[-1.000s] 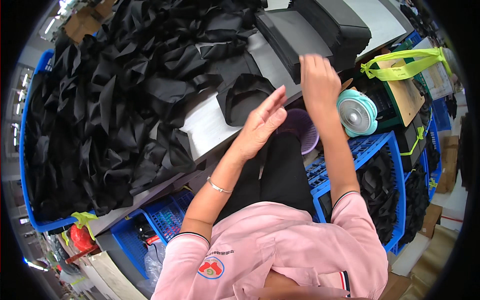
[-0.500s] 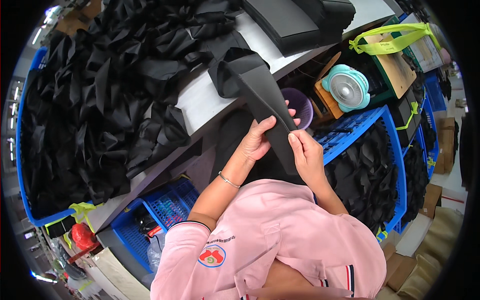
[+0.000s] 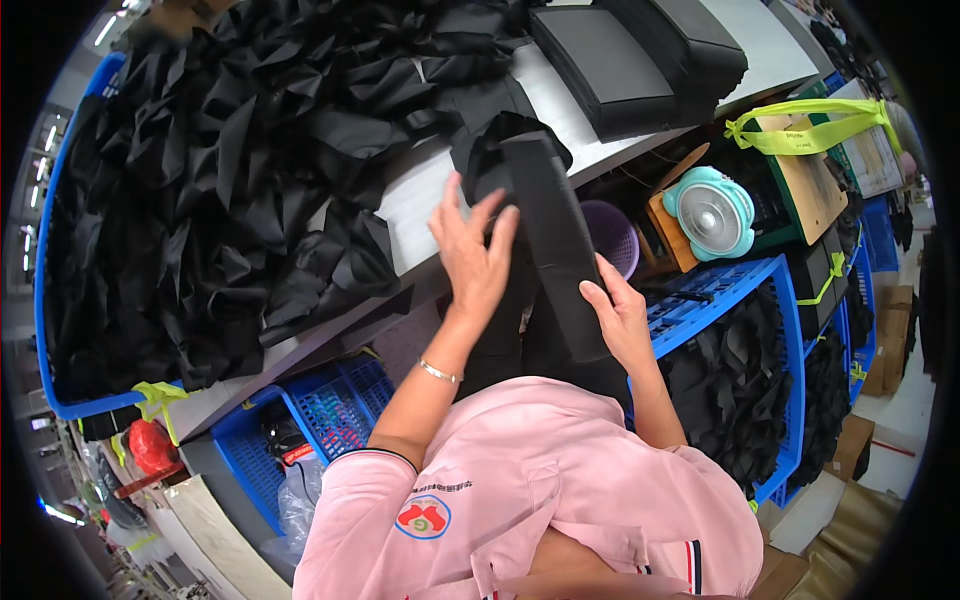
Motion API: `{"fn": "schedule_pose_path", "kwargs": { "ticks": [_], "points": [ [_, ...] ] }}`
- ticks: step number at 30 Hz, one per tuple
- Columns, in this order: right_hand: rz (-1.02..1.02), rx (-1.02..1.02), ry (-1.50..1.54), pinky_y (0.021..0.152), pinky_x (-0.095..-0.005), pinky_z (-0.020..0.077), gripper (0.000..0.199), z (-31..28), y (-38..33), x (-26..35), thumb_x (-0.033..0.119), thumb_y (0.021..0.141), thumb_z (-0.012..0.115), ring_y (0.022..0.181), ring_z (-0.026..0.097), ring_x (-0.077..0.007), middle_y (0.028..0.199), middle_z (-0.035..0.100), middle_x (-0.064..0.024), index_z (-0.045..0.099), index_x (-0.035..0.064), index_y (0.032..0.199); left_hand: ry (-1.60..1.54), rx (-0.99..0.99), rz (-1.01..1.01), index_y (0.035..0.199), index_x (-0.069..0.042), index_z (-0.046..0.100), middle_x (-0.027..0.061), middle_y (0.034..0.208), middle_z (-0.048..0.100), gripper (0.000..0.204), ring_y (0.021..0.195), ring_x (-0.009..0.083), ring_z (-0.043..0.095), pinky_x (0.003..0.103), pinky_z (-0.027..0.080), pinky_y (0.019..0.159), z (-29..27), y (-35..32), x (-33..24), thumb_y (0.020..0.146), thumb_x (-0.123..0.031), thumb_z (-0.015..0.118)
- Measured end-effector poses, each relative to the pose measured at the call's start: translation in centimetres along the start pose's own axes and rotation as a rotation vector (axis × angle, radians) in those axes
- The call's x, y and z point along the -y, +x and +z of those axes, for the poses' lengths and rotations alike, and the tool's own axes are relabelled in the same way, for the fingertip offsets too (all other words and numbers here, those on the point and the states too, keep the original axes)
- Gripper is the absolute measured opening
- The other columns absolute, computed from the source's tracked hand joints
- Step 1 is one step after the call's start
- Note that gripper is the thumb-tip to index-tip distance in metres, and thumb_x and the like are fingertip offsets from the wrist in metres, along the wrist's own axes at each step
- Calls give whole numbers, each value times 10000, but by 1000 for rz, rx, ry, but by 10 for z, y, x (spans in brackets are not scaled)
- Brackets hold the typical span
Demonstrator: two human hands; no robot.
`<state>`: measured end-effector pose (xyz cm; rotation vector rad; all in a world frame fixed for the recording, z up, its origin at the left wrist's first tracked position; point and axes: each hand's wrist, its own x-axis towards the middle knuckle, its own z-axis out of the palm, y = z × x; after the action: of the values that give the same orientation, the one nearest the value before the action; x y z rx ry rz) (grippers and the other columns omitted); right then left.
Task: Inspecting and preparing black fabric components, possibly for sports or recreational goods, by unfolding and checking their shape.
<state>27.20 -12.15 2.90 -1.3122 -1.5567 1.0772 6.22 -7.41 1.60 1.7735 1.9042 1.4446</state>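
A long folded strip of black fabric [image 3: 556, 240] hangs over my lap, its far end against more black cloth at the table's edge. My right hand [image 3: 624, 318] grips the strip's right edge near its lower end, thumb on top and fingers partly hidden. To the left of the strip, my left hand [image 3: 474, 245] is raised with fingers spread and nothing in it. Just beyond it, a bunched piece of black cloth [image 3: 487, 150] lies on the white table [image 3: 415, 215].
A large heap of black cloth pieces [image 3: 220, 190] fills the table's left. Flat black stacks [image 3: 605, 70] lie at the back. A purple basket [image 3: 612, 238] and a turquoise fan [image 3: 710, 213] stand to the right, above a blue crate [image 3: 790, 370] of black pieces. Another blue basket [image 3: 255, 465] sits lower left.
My left hand has let go of the strip and moved up and left, its fingers spreading. The right hand keeps hold of the strip, which now lies flatter.
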Motion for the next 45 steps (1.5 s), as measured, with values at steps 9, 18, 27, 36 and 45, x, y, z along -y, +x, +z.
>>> {"fn": "schedule_pose_path", "kwargs": {
  "ticks": [9,18,27,36,45],
  "points": [
    [-49,75,-367,668,-450,521,421,7,32,19,115,945,638,746,683,-419,803,655,-272,583,9,1348,-18,150,175,1149,-20,716,118,1374,604,524,972,349,556,401,496,932,20,63,20,683,154,550],
    [-114,-27,-820,636,-483,567,373,16,47,58,84,904,616,677,692,-402,803,691,-232,619,-29,1260,-173,318,262,1157,-12,697,74,1480,552,553,926,298,528,355,493,880,-13,61,-23,666,181,531],
    [-207,44,-528,596,-418,508,132,41,81,-11,159,819,696,725,676,-314,759,662,-131,629,50,790,-405,620,459,1195,-108,740,84,1461,567,619,937,268,535,336,493,870,-24,15,-50,660,159,579],
    [271,-91,836,884,-317,546,372,44,84,17,132,974,651,1027,651,-154,1211,663,-92,596,-8,1315,-245,192,185,1520,-30,381,194,1601,315,850,1389,346,382,413,432,1050,-61,-25,-37,740,-51,717],
    [249,26,1081,861,-329,601,387,56,68,25,234,993,631,1042,693,-188,1215,673,-132,596,-1,1298,-307,-40,-40,1398,-77,587,101,1300,540,686,1058,216,559,289,492,812,-29,-18,-44,748,132,656]
  ]
}}
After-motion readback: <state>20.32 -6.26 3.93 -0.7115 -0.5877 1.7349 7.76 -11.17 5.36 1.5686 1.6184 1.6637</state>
